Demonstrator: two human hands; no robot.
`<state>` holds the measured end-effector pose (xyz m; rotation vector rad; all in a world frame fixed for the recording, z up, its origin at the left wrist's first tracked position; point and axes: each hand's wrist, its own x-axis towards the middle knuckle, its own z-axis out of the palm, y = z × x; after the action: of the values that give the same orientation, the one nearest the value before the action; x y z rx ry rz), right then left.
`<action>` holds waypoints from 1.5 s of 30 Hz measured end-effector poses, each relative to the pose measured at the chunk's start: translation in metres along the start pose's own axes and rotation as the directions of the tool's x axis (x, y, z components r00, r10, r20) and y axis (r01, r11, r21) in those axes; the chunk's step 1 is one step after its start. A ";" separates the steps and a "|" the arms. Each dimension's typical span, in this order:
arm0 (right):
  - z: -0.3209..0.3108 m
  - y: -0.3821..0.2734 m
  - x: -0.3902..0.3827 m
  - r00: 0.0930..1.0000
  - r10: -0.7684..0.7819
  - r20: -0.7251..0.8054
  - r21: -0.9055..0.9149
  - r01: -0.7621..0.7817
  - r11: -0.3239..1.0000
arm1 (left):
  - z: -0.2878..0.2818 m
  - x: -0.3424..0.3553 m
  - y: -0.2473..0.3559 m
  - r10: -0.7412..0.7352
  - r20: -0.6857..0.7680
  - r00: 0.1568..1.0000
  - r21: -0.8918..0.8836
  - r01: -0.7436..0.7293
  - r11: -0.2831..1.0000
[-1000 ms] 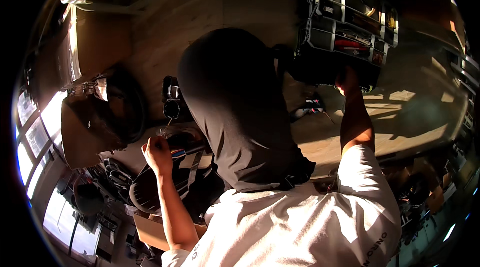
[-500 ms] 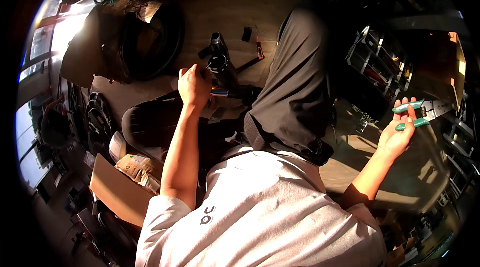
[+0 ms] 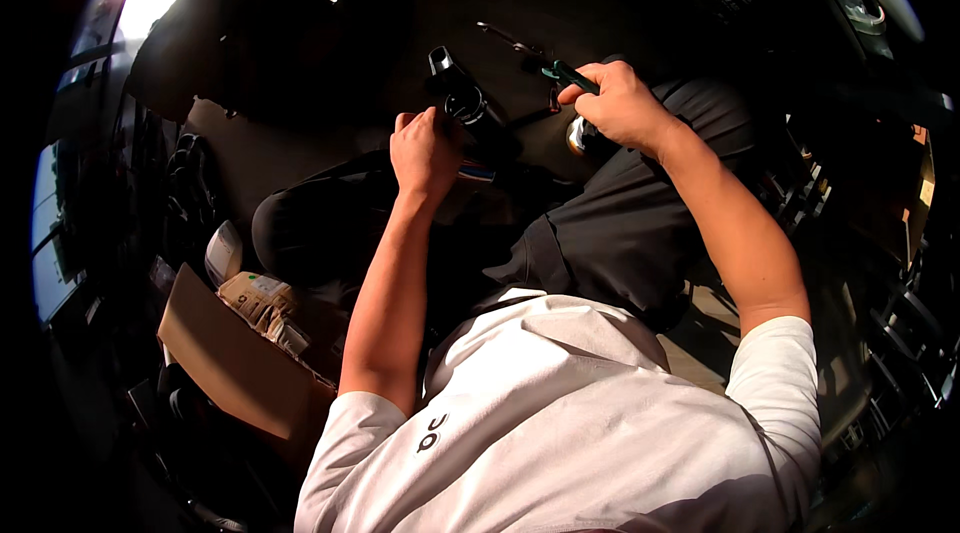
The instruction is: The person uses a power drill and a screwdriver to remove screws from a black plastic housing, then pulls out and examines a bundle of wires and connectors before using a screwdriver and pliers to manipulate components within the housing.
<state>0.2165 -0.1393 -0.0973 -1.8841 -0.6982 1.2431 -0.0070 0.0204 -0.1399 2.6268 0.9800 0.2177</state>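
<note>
My left hand (image 3: 427, 151) is closed at the near left side of a black tubular part (image 3: 468, 105) with an open round end; its fingertips are mostly hidden. A striped, shiny piece (image 3: 477, 171) shows just below that part. My right hand (image 3: 622, 105) is wrapped round the green handles of pliers (image 3: 572, 76). Their metal jaws point up and left, beyond the tubular part and apart from it. A red-and-black screwdriver (image 3: 554, 99) lies on the floor, partly covered by the pliers and the right hand.
At my left stands an open cardboard box (image 3: 235, 358) with a wrapped brown package (image 3: 262, 305). My bent legs in black trousers (image 3: 610, 233) frame the work area. A dark tool rack (image 3: 805, 183) stands to the right. Deep shadow covers much of the floor ahead.
My right hand has swung in from the far right with the pliers, now over my right knee near the tubular part. The left hand keeps its place beside that part. The scene has darkened.
</note>
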 end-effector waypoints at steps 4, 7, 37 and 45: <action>0.024 -0.018 0.015 1.000 -0.009 -0.013 0.098 0.010 0.995 | 0.000 -0.005 -0.003 -0.045 -0.006 0.999 -0.024 0.045 0.999; 0.048 -0.035 0.023 0.995 0.076 0.060 0.413 -0.094 0.906 | -0.005 -0.005 -0.001 -0.062 -0.023 0.998 -0.009 0.062 0.998; 0.100 -0.032 0.053 0.974 -0.093 0.206 0.438 -0.007 0.899 | -0.006 -0.007 0.006 -0.038 -0.043 0.998 -0.072 0.035 0.997; 0.086 -0.027 0.067 0.970 0.013 0.244 0.728 -0.192 0.658 | -0.012 -0.004 0.018 -0.016 -0.075 0.997 -0.079 0.010 0.997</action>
<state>0.1606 -0.0474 -0.1300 -1.1038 -0.1109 1.5236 -0.0021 0.0079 -0.1222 2.5571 0.9924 0.3475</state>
